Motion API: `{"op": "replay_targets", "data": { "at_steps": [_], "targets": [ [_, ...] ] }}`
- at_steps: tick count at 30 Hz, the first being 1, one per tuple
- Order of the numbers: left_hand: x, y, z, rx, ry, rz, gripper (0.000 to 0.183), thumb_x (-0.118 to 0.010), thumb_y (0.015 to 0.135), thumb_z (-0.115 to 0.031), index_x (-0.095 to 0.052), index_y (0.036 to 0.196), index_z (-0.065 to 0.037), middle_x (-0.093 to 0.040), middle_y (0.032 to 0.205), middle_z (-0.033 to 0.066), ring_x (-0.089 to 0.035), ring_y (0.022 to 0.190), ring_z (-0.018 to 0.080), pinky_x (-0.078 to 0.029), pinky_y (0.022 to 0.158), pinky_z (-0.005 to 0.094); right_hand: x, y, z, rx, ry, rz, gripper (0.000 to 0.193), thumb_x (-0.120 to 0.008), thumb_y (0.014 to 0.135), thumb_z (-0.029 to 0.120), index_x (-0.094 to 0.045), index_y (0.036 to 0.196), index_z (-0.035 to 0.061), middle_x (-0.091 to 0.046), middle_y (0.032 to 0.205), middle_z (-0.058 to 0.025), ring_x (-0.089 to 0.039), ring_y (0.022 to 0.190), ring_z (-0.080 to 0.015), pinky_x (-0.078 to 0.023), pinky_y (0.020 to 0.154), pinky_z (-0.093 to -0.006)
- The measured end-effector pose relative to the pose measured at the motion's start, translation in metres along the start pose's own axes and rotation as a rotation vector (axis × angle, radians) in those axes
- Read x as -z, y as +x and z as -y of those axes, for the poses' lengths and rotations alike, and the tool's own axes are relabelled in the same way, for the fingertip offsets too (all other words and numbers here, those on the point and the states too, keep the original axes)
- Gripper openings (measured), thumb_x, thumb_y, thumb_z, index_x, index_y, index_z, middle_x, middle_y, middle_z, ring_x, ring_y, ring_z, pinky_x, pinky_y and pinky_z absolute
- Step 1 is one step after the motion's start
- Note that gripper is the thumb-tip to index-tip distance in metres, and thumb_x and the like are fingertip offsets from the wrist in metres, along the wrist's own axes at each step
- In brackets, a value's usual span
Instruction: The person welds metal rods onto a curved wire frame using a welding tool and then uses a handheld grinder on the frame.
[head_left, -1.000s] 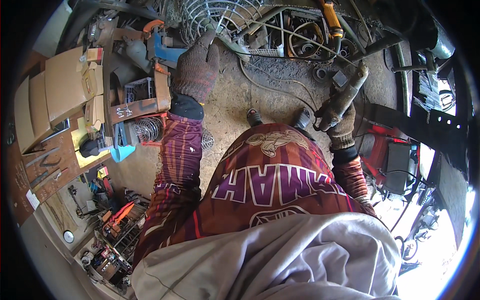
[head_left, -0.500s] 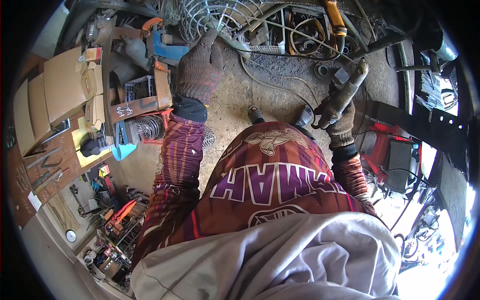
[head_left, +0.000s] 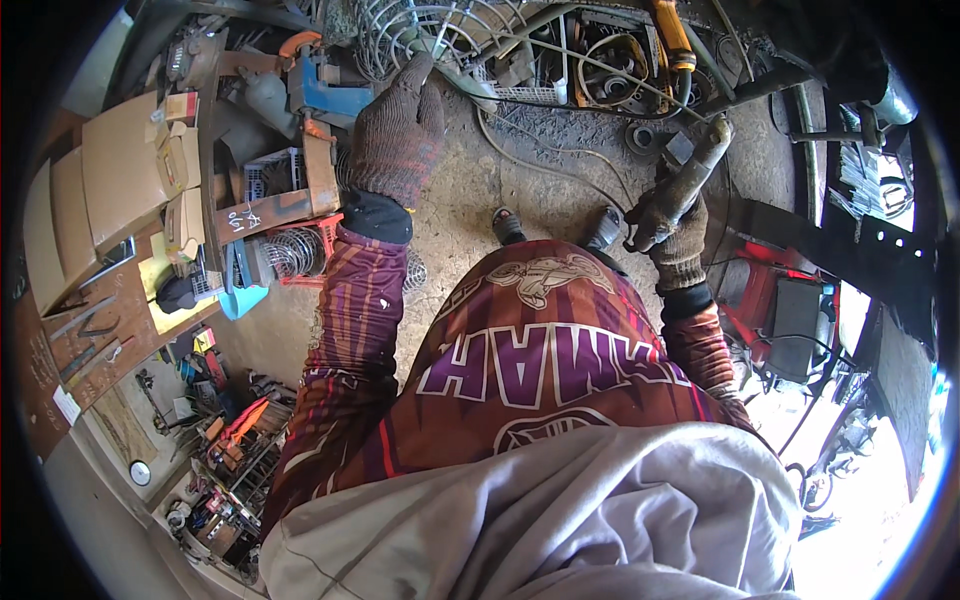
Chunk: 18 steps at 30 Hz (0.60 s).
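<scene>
My left hand (head_left: 398, 135), in a dark brown knitted glove, reaches forward with its fingers together and closed at the near edge of a round wire grille (head_left: 425, 28). The fingertips partly cover the place where they meet it. My right hand (head_left: 680, 225), in a similar glove, is wrapped round a worn grey welding electrode holder (head_left: 700, 165), its head pointing away and to the right. A thin light rod (head_left: 610, 72) runs from near that head leftward toward the grille.
On the left stand cardboard boxes (head_left: 125, 170), a blue clamp (head_left: 335, 95) and a red crate (head_left: 325, 245). A yellow-handled tool (head_left: 675, 40) and a metal ring (head_left: 643, 138) lie ahead. Cables (head_left: 540, 160) cross the floor before my feet. A red-framed machine (head_left: 770, 290) stands at right.
Both hands keep their holds and nearly the same places. The view has shifted very slightly, and the right hand with the electrode holder sits a touch higher in it.
</scene>
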<state>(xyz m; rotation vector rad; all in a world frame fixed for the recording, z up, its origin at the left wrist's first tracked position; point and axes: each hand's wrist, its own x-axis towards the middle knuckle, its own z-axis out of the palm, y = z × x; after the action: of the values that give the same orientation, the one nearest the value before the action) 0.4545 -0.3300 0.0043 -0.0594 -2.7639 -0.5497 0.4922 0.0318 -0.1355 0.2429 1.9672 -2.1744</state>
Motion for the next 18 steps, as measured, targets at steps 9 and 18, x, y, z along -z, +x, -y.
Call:
{"op": "replay_targets", "data": {
  "at_steps": [9, 18],
  "targets": [
    [-0.005, 0.0, 0.008, -0.032, -0.074, -0.046, 0.036, -0.062, 0.095, -0.015, -0.059, 0.13, -0.012, -0.067, 0.118, 0.0199, -0.066, 0.105, 0.0382, -0.055, 0.085, 0.0415, -0.001, -0.001, -0.001, 0.201, -0.173, -0.003, 0.029, -0.073, 0.088, 0.016, -0.057, 0.109, 0.0038, -0.068, 0.085, -0.0075, -0.068, 0.075, -0.0195, -0.057, 0.066, -0.035],
    [-0.004, 0.0, 0.013, -0.128, 0.056, -0.05, 0.036, -0.063, 0.094, -0.015, -0.059, 0.129, -0.01, -0.067, 0.118, 0.0207, -0.066, 0.103, 0.0392, -0.055, 0.084, 0.0422, -0.01, -0.01, 0.009, 0.245, -0.195, -0.02, 0.047, -0.078, 0.083, 0.019, -0.055, 0.12, 0.0019, -0.069, 0.093, -0.0076, -0.069, 0.082, -0.019, -0.057, 0.075, -0.0361]
  ]
}}
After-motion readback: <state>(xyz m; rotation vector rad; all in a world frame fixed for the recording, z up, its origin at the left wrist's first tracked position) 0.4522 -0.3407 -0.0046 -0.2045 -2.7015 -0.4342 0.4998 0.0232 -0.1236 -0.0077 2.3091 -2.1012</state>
